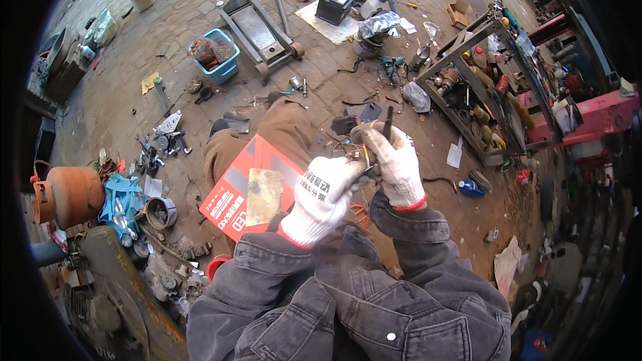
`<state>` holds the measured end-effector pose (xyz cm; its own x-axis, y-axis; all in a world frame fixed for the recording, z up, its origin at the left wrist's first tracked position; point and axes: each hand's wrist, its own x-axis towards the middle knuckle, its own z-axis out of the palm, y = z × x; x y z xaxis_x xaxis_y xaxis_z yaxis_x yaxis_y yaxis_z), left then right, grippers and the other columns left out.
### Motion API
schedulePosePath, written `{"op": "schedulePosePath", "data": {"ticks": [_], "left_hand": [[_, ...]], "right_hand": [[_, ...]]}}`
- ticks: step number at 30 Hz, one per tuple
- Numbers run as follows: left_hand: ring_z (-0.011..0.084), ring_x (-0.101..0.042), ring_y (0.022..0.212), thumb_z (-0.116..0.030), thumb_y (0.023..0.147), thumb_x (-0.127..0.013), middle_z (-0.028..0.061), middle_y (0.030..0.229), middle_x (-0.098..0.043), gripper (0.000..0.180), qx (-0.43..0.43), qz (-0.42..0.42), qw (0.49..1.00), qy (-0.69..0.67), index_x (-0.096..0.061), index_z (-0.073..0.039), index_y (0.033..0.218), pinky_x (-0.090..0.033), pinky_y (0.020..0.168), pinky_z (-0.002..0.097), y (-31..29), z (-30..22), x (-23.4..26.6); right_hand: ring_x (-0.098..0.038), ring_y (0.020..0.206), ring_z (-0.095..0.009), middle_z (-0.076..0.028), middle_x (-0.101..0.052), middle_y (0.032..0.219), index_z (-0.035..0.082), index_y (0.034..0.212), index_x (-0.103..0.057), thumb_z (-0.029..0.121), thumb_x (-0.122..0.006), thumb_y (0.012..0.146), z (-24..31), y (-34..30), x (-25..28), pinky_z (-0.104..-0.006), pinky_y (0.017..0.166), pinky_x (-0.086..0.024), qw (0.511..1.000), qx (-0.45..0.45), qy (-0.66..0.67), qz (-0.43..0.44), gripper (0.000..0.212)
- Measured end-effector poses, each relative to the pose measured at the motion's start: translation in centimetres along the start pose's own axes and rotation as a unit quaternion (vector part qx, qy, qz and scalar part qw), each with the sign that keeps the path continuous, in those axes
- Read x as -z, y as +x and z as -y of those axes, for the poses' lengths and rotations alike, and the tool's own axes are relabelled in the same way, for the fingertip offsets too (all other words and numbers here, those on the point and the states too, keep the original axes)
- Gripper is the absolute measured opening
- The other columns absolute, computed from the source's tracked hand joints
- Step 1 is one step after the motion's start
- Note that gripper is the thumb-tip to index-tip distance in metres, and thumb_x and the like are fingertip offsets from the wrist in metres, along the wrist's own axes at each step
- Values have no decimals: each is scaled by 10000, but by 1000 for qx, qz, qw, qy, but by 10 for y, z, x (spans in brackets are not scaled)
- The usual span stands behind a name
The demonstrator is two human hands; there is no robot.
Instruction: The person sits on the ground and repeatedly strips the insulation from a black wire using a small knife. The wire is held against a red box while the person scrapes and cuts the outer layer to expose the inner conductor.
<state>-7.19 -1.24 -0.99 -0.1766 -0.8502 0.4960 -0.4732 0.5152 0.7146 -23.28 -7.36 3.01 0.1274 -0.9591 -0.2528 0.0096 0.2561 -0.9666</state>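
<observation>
My two hands, in white knit gloves with red cuffs, meet above my lap. My left hand [324, 200] is closed around a small part with thin wires [360, 154], mostly hidden by the fingers. My right hand [396, 164], its fingertips dirty, pinches a slim black pen-like tool [388, 122] that points upward, close beside the wired part. What the tool's lower end touches is hidden. Across my left thigh lies a flat red box [231, 208] with grey and white print. A worn tan piece of card or sheet [265, 194] rests on it.
A floor jack [257, 30] and a blue basket [221, 60] stand ahead. On the right is a metal frame rack [481, 87] crowded with parts. An orange gas cylinder [73, 195] and greasy machine parts [160, 274] lie left. Loose tools and scraps litter the brick floor.
</observation>
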Motion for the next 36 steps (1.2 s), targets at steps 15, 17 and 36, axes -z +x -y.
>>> {"op": "schedulePosePath", "data": {"ticks": [15,17,36], "left_hand": [[351,-654,897,-381,778,-870,136,944,-667,506,45,8,999,13,-690,-48,1113,-505,811,450,3,-15,14],[358,-657,911,-410,782,-878,136,964,-675,509,57,-26,998,6,-700,-45,1089,-509,799,457,-1,-19,15],[386,-640,1142,-129,887,-747,173,1232,-672,413,2,-53,999,-7,-621,-22,1266,-526,987,474,-21,-19,-17]], "right_hand": [[-639,585,-61,-36,-729,790,4,1104,-722,196,-633,1063,-10,-25,2,-189,488,-462,994,57,87,-41,215],[-658,602,-73,-56,-743,813,-6,1107,-719,186,-631,1058,-8,-29,1,-193,504,-481,995,77,62,-24,217],[-625,762,-111,-53,-729,903,-11,1044,-736,156,-621,1017,-7,-37,-6,-254,684,-459,987,51,140,-55,205]]}}
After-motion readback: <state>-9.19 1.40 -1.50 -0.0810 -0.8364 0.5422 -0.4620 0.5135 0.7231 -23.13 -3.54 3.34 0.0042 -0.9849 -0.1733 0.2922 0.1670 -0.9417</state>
